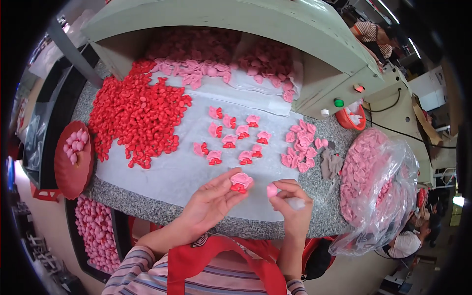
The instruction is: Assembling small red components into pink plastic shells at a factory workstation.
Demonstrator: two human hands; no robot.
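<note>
My left hand (209, 202) is closed on a small plastic figure part (241, 181), pink on top with red feet-like pieces below. To its right, my right hand (295, 206) pinches a small rounded pink piece (272, 190) between thumb and fingertips. The two pieces are a short way apart, over the white sheet (162, 182). Beyond my hands, several pink-and-red figure parts (229, 141) like the one in my left hand stand in loose rows. A small heap of loose pink pieces (301, 147) lies to the right of them.
A big red heap (137, 113) of small pieces covers the left. Behind stands a pale green machine housing (221, 14) with pink pieces under it. A red dish (73, 167), a clear bag (393, 191) of pink pieces, a grey cloth (331, 164) and an orange bowl (350, 123) flank the work area.
</note>
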